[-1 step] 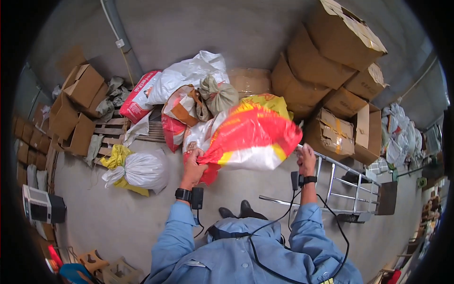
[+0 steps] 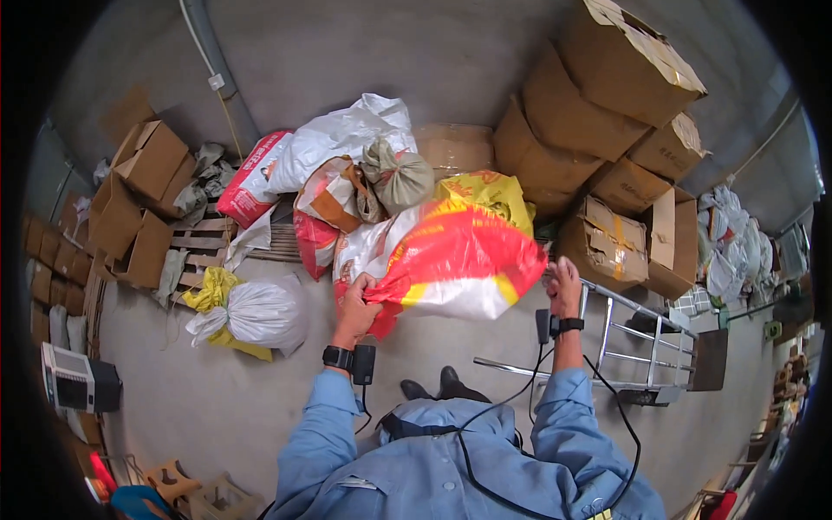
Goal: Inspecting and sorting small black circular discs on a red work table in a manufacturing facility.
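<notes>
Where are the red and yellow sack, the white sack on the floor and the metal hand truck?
Red and yellow sack (image 2: 455,260), head view, on its red middle panel.
White sack (image 2: 260,314), head view, on its bulging white body.
Metal hand truck (image 2: 641,342), head view, on an upright rail of its frame.

The sack (image 2: 455,264) is a full woven plastic bag, red and yellow with a white underside, bulging and creased. It lies roughly level, lifted off the floor just in front of the sack pile (image 2: 347,165), its near end bunched and pinched in the left hand (image 2: 357,305) and its far side against the right hand (image 2: 563,286).
</notes>
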`<state>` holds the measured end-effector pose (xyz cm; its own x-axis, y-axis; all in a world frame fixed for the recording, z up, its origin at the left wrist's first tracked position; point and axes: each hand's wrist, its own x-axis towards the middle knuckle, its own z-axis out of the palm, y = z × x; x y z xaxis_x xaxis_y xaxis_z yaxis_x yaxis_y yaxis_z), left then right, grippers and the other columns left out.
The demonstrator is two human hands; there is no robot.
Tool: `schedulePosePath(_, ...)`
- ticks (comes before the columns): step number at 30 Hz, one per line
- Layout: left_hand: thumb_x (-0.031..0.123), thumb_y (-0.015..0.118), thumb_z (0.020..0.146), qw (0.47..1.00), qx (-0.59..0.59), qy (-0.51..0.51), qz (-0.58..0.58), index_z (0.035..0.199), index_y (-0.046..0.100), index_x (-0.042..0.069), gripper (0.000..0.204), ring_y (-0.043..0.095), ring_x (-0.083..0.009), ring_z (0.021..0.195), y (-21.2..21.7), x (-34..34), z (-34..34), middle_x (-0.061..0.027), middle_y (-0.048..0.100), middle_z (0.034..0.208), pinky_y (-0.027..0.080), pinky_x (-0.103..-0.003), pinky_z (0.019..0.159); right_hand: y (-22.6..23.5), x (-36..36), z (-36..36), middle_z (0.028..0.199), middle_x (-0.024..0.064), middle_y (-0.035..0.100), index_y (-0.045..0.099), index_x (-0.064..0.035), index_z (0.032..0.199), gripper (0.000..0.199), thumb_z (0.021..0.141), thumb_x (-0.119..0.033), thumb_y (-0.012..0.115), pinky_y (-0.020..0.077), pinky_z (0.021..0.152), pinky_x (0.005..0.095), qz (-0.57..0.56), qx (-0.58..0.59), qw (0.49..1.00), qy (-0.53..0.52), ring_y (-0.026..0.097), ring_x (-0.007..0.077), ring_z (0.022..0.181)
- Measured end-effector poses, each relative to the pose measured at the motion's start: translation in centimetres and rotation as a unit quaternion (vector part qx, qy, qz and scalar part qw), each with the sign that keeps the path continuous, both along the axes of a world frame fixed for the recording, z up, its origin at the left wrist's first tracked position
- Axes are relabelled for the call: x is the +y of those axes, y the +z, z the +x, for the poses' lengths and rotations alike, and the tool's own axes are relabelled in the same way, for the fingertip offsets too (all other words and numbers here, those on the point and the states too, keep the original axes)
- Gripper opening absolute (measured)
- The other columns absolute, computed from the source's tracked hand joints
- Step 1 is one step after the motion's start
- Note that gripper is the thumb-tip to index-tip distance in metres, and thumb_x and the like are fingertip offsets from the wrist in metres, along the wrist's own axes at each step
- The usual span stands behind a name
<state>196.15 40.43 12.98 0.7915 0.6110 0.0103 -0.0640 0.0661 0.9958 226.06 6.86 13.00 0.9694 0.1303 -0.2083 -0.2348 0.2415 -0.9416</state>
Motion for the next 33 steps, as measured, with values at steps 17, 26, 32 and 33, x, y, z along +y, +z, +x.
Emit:
schedulePosePath(17,-0.013,0.054,0.065,0.994,0.083,-0.001,0.077,0.094,0.044,0.010,0.038,0.047,-0.0080,0.092,-2.1,-1.7,-2.3,0.0024,0.046,0.094,0.038,-0.020,0.088,-5.7,-0.9,1.4,0.085,0.0038,0.067,0.064,-0.0025,0.117,0.055,0.082,-0.042,0.078,0.0412,0.045,0.0247,-0.308,-0.057,0.935,0.165,0.055,0.0085,0.061)
schedulePosePath(26,-0.012,0.058,0.064,0.996,0.045,0.071,-0.041,0.093,0.044,0.010,0.039,0.047,-0.0079,0.093,-5.1,-3.9,-1.7,0.0026,0.048,0.096,0.040,-0.022,0.087,-5.1,-2.4,3.3,0.079,0.0044,0.068,0.067,-0.0006,0.088,0.021,0.077,-0.011,0.081,0.0495,0.068,0.0280,-0.397,-0.151,0.859,0.287,0.060,0.0104,0.071)
schedulePosePath(32,0.007,0.076,0.069,0.938,0.216,-0.004,0.271,0.094,0.057,0.004,0.031,0.062,-0.0279,0.086,-2.6,-5.2,-1.4,-0.0097,0.062,0.091,0.050,-0.036,0.082,-9.7,-7.4,6.5,0.073,-0.0011,0.060,0.060,-0.0042,0.080,0.013,0.079,-0.004,0.073,0.0436,0.063,0.0251,-0.385,-0.185,0.878,0.215,0.054,0.0068,0.069)
schedulePosePath(33,0.007,0.076,0.069,0.938,0.219,-0.001,0.268,0.094,0.057,0.004,0.031,0.062,-0.0279,0.086,-3.1,-5.2,-2.2,-0.0097,0.062,0.091,0.050,-0.036,0.082,-10.1,-8.1,7.3,0.072,-0.0015,0.059,0.060,-0.0043,0.081,0.012,0.080,-0.003,0.072,0.0427,0.063,0.0246,-0.394,-0.230,0.873,0.173,0.052,0.0067,0.068)
